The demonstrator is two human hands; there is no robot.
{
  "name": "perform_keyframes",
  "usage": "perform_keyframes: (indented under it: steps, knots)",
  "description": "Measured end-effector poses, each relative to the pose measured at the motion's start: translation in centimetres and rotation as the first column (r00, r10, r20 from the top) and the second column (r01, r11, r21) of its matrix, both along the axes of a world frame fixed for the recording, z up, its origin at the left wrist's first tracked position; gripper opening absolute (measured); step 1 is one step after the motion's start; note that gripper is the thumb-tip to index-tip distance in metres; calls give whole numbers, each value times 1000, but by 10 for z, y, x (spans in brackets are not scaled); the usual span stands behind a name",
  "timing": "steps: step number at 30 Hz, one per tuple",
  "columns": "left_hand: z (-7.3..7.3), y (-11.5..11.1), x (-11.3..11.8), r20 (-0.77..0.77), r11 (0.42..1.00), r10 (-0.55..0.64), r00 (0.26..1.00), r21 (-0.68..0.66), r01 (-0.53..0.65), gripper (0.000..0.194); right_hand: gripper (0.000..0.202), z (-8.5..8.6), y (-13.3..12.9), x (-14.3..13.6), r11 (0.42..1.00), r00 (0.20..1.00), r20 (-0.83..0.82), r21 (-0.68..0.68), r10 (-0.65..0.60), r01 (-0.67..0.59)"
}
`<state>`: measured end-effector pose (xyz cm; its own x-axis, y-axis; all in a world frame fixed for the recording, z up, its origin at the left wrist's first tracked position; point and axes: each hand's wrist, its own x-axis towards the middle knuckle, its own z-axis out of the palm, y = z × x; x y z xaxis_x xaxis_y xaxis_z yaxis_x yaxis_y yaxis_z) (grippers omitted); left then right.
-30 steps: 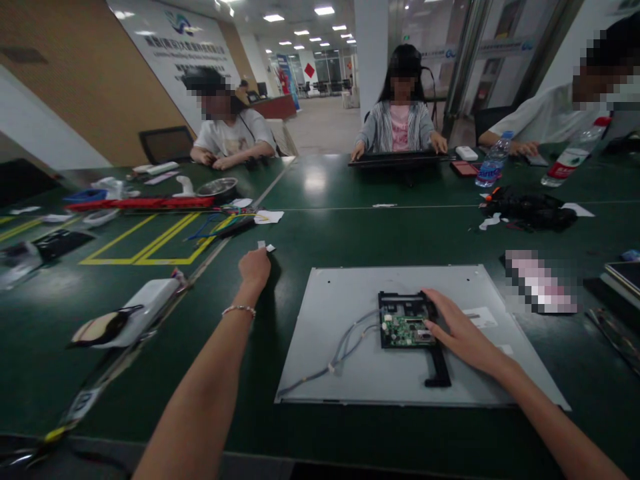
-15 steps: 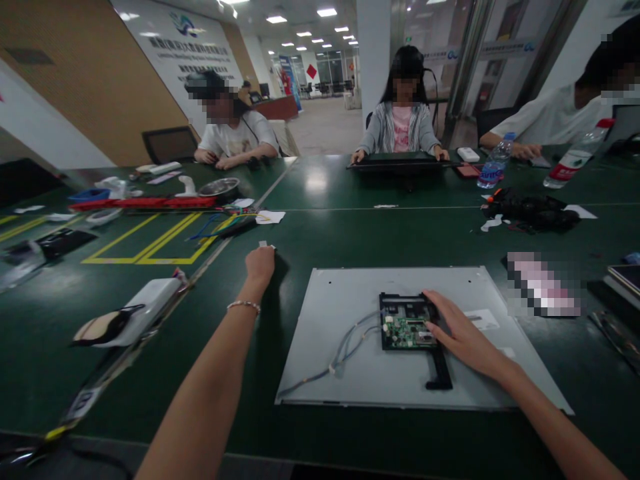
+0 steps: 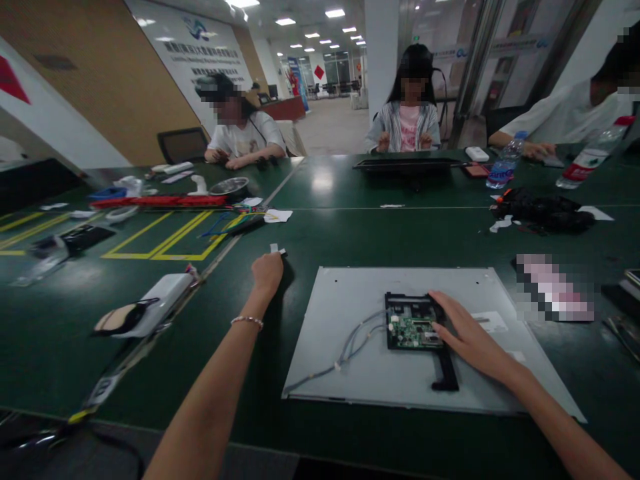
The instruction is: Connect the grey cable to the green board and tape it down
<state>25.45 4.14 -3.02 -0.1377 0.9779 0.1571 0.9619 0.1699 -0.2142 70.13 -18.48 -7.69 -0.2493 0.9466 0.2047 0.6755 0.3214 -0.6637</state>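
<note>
A grey metal panel [image 3: 320,333] lies flat on the green table. On it sits a black bracket [image 3: 445,373] carrying a green circuit board [image 3: 413,331], with grey cables [image 3: 345,353] trailing to the panel's near left corner. My right hand [image 3: 463,330] rests at the bracket's right side, its thumb over the board's edge and its fingers around the frame. Left of the panel, my left hand [image 3: 267,272] is closed at the tabletop. Small white pieces [image 3: 274,248] stick out beyond its fingers; what exactly it holds is mostly hidden.
A white device [image 3: 160,303] lies left of my left arm. Further back are a metal bowl [image 3: 230,187], a black screen [image 3: 410,165], two bottles [image 3: 506,160] and a black bundle [image 3: 540,210]. A pink blurred item [image 3: 555,287] lies right of the panel. Three people sit opposite.
The view has shifted slightly, moving most things right. The person opposite has lifted both hands off the black screen. My left hand has turned a little, and more of the white pieces shows.
</note>
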Motion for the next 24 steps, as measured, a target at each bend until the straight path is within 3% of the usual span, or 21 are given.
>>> perform_keyframes:
  steps: [11,18,24]
  knots:
    - [-2,-71,4,-25,996,-88,996,-29,87,43,58,-3,-3,3,1000,1000,6,10,9,-9]
    - [12,-91,10,-6,996,-90,996,-31,89,42,58,1,-5,2,1000,1000,-6,26,9,-9]
    - [31,-100,39,35,994,-111,993,-15,112,42,58,1,-6,2,1000,1000,5,22,9,-9]
